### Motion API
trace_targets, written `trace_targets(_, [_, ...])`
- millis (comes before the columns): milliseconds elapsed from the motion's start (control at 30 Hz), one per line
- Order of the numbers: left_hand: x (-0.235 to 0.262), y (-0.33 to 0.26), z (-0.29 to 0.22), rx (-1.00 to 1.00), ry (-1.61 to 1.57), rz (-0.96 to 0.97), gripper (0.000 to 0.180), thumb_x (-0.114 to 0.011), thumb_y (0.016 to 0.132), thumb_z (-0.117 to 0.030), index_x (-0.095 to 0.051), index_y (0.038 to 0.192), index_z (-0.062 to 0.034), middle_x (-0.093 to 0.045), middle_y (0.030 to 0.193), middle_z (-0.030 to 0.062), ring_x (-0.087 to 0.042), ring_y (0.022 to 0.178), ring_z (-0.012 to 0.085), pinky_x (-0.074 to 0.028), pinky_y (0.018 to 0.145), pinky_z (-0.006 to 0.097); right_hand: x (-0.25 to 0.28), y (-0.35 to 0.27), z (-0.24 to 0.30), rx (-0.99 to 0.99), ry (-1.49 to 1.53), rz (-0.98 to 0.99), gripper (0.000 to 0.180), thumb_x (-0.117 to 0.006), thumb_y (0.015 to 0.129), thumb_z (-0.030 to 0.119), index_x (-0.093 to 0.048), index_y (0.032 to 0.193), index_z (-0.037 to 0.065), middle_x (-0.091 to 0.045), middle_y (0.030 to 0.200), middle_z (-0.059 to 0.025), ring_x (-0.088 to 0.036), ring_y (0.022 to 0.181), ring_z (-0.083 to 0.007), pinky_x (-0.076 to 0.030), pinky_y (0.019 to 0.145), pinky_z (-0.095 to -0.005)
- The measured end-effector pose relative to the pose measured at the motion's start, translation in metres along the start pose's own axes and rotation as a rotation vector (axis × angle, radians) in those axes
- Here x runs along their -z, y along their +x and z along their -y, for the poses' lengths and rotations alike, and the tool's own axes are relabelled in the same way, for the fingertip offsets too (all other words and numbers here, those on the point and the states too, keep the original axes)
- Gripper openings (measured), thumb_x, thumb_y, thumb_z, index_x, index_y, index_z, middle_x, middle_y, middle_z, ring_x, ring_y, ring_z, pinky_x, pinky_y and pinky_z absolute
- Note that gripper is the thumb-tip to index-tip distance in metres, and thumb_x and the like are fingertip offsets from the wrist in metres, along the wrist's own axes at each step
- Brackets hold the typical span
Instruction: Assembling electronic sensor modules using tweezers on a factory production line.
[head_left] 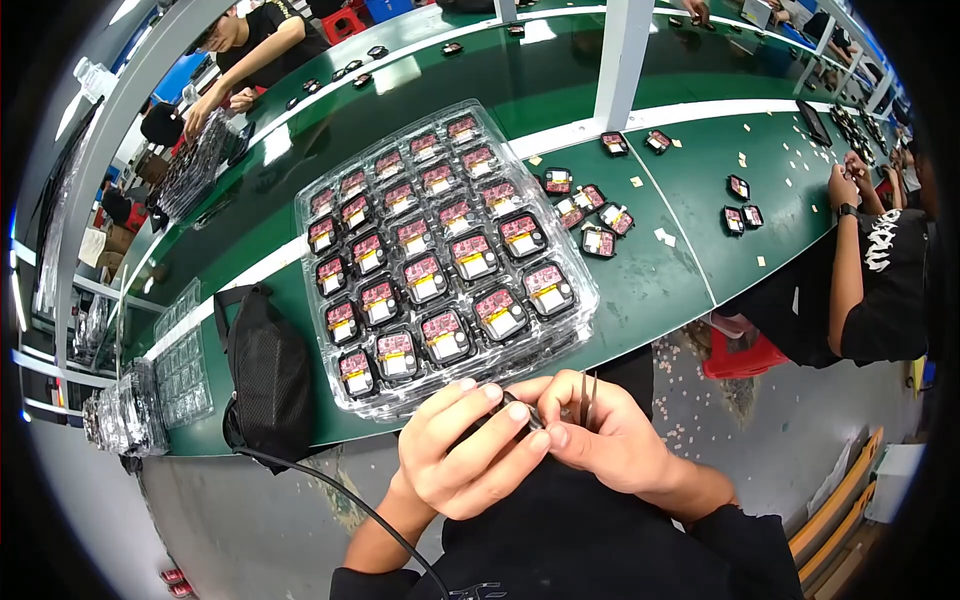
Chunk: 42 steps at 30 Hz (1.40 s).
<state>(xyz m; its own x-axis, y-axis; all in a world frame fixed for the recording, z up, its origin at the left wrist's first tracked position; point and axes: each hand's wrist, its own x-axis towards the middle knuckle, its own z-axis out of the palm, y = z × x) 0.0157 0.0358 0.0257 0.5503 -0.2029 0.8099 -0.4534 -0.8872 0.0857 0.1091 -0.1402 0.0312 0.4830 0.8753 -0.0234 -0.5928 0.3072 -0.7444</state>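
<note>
Close to my body, just off the table's near edge, my left hand [455, 455] is closed around a small black casing [535, 420], mostly covered by the fingers. The fingertips of my right hand [620, 445] meet it from the other side. A pair of thin metal tweezers [588, 395] pokes up between my right fingers. Just beyond both hands lies a stack of clear plastic trays [465, 362]. Its top tray holds rows of black-framed devices [425, 277] with red circuit boards, whitish blocks and yellow strips.
Several loose devices [599, 241] lie right of the trays on the green table [660, 285]. A black bag [265, 365] sits at the left, with a black cable [375, 515] running past my left arm. One co-worker [880, 270] sits at the right; another [255, 50] works across the table.
</note>
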Motion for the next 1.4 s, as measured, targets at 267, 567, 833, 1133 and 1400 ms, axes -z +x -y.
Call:
trace_targets(267, [-0.005, -0.005, -0.014, 0.261, -0.236, -0.013, 0.044, -0.083, 0.073, 0.0, -0.072, 0.115, -0.0004, -0.067, 0.112, 0.0118, -0.07, 0.092, 0.0277, -0.062, 0.079, 0.039, 0.005, -0.001, -0.003, -0.108, -0.179, 0.078, 0.019, -0.062, 0.106, 0.02, -0.05, 0.107, 0.005, -0.05, 0.095, 0.0046, -0.045, 0.085, -0.0006, -0.04, 0.07, -0.02])
trace_targets(567, [0.008, 0.005, -0.009, 0.488, -0.496, 0.207, 0.057, -0.094, 0.067, -0.017, -0.071, 0.117, -0.0012, -0.069, 0.113, 0.0149, -0.071, 0.102, 0.0313, -0.06, 0.087, 0.039, 0.018, 0.006, 0.003, -0.09, -0.235, 0.063, 0.032, -0.065, 0.104, 0.03, -0.052, 0.114, 0.002, -0.058, 0.105, -0.0032, -0.054, 0.09, -0.0068, -0.048, 0.078, -0.0263])
trace_targets(833, [-0.004, -0.011, -0.028, 1.148, -1.08, -0.364, 0.079, -0.097, 0.067, -0.037, -0.055, 0.122, -0.0003, -0.057, 0.127, 0.0163, -0.069, 0.109, 0.0275, -0.06, 0.094, 0.04, 0.013, 0.009, 0.007, 0.412, -1.213, -0.057, 0.035, -0.069, 0.099, 0.021, -0.057, 0.123, -0.001, -0.055, 0.101, -0.0143, -0.064, 0.075, -0.0273, -0.054, 0.063, -0.0363])
trace_targets(1133, [-0.006, -0.014, -0.031, 1.169, -1.142, -0.415, 0.077, -0.095, 0.07, -0.032, -0.054, 0.125, 0.0002, -0.053, 0.133, 0.0176, -0.068, 0.113, 0.031, -0.06, 0.096, 0.04, 0.022, 0.014, -0.009, 0.972, -1.581, -0.128, 0.03, -0.085, 0.078, 0.013, -0.073, 0.104, 0.002, -0.065, 0.087, -0.0047, -0.061, 0.061, -0.0157, -0.048, 0.052, -0.0277])
trace_targets(1400, [-0.007, -0.017, -0.034, 1.138, -1.22, -0.382, 0.071, -0.094, 0.072, -0.02, -0.054, 0.127, 0.0, -0.049, 0.137, 0.0163, -0.066, 0.118, 0.0322, -0.06, 0.099, 0.042, 0.021, 0.017, -0.01, 0.98, -1.524, -0.127, 0.028, -0.086, 0.077, 0.011, -0.073, 0.099, 0.001, -0.066, 0.083, -0.0048, -0.062, 0.06, -0.0154, -0.047, 0.049, -0.0281])
